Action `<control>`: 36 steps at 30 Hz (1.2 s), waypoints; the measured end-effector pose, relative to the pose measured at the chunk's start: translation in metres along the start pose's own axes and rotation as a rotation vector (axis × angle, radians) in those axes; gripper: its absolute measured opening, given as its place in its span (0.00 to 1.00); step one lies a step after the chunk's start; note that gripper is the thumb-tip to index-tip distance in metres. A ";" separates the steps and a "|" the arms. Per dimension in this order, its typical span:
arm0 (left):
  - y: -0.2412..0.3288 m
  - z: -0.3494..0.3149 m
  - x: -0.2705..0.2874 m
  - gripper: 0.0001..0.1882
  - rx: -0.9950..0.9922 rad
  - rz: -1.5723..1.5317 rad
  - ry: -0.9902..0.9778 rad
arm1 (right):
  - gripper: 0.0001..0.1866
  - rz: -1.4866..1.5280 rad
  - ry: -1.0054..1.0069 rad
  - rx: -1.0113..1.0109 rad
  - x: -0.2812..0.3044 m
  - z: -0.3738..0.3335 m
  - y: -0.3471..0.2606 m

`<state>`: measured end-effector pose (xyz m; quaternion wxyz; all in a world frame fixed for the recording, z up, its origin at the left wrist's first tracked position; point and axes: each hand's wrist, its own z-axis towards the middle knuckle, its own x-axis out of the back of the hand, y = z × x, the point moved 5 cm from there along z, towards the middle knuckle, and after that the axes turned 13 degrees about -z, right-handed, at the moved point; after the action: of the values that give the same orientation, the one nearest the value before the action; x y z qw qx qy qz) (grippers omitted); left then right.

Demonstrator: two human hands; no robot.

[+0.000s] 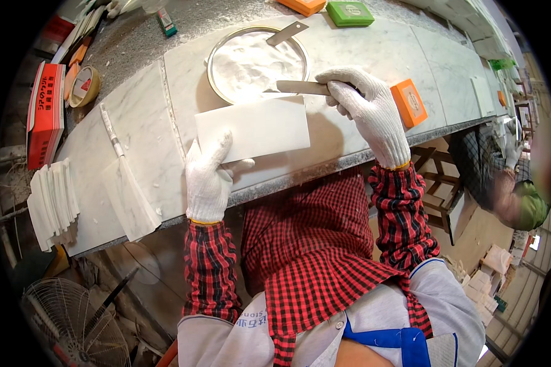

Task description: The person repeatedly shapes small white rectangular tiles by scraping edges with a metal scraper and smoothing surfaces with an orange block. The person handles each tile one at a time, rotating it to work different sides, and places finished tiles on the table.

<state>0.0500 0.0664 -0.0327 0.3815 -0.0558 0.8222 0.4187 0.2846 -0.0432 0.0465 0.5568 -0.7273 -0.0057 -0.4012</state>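
Head view: left hand (208, 177) grips a white rectangular slab (257, 129) by its left end, thumb on the upper face, other fingers mostly hidden underneath, one finger poking out past the near edge. Hand is closed just enough to pinch the slab. Slab extends right of the hand, over the table (373, 67), slightly tilted; its far edge overlaps the near side of a round tin (210, 72) in view, contact can't be told.

Right hand (364, 107) is mostly closed, thumb and fingers pinching a flat metal blade (303, 88) at its right end. Blade points left from the fingertips, free end over the tin's near right part, just beyond the slab's far edge. No visible contact between right hand and slab.

Tin holds white paste (242, 66); second metal blade (288, 33) leans on its far rim. Orange box (409, 103) just right of the right hand. Brush (131, 199) lies left of the left hand, white sheets (54, 199) farther left.
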 end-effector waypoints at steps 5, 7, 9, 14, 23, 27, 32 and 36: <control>-0.001 0.003 0.004 0.19 0.020 -0.001 -0.011 | 0.12 -0.048 -0.004 0.083 -0.001 0.002 -0.003; -0.001 0.003 0.003 0.19 0.004 -0.013 0.006 | 0.12 -0.044 -0.001 0.098 -0.002 0.001 -0.003; -0.001 0.002 0.003 0.19 0.005 -0.007 0.017 | 0.11 -0.054 0.005 0.114 -0.003 0.001 -0.002; 0.000 0.001 0.002 0.18 0.013 0.002 0.046 | 0.11 -0.069 0.034 0.161 -0.005 0.000 -0.001; -0.001 0.002 0.004 0.17 -0.004 -0.014 0.047 | 0.12 -0.088 0.064 0.231 -0.005 0.000 -0.002; -0.001 0.002 0.004 0.18 -0.003 0.000 0.047 | 0.11 -0.149 0.082 0.294 -0.004 0.000 -0.007; -0.002 0.003 0.004 0.19 0.016 0.046 0.039 | 0.10 -0.306 0.224 0.403 0.010 0.000 -0.010; -0.003 0.002 0.005 0.20 0.026 0.040 0.034 | 0.11 -0.139 0.066 0.182 0.020 0.000 -0.010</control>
<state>0.0487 0.0674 -0.0385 0.3599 -0.0416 0.8349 0.4144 0.2938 -0.0482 0.0663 0.5911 -0.6581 -0.0741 -0.4606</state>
